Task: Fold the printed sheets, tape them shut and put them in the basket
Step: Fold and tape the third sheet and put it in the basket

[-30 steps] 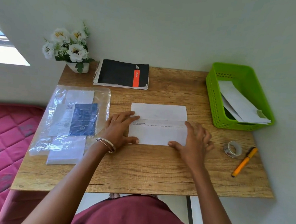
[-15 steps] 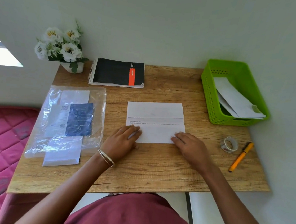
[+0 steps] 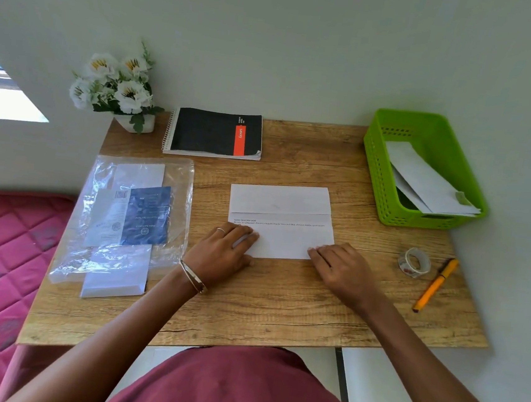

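The left hand (image 3: 223,252) has slid from the sheet's left side down to its near-left corner, fingers flat and pressing; the printed sheet (image 3: 280,221) lies mid-table, top flap folded; the right hand (image 3: 338,268) has likewise dropped to the near-right corner, knuckles bent, fingertips on the edge; likely the second fold is next; tape roll (image 3: 414,262) and basket (image 3: 374,166) wait rightward
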`<action>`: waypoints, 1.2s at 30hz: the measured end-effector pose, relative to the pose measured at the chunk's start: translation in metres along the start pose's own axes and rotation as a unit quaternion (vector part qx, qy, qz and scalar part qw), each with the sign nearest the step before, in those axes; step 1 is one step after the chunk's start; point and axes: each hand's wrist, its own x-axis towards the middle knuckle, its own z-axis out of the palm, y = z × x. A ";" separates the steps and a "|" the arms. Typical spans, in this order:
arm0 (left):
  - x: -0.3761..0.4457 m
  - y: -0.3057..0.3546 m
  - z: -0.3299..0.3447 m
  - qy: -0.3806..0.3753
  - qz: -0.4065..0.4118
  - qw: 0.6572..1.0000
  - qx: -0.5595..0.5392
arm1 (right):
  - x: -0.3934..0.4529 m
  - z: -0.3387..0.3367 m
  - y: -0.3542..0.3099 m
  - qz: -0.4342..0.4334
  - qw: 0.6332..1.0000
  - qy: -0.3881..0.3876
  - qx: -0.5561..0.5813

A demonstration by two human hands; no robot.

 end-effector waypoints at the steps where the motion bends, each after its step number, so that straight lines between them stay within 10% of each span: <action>1: 0.000 0.000 0.000 0.007 0.003 1.000 0.004 | 0.000 0.001 0.001 0.006 1.000 0.008 0.004; 29: 0.014 -0.014 -0.012 -0.046 -0.016 0.992 -0.116 | 0.025 0.011 0.010 -0.013 0.996 0.073 -0.039; 36: 0.013 -0.008 -0.011 0.078 -0.051 0.985 -0.144 | 0.038 -0.010 0.019 0.083 0.991 0.072 0.080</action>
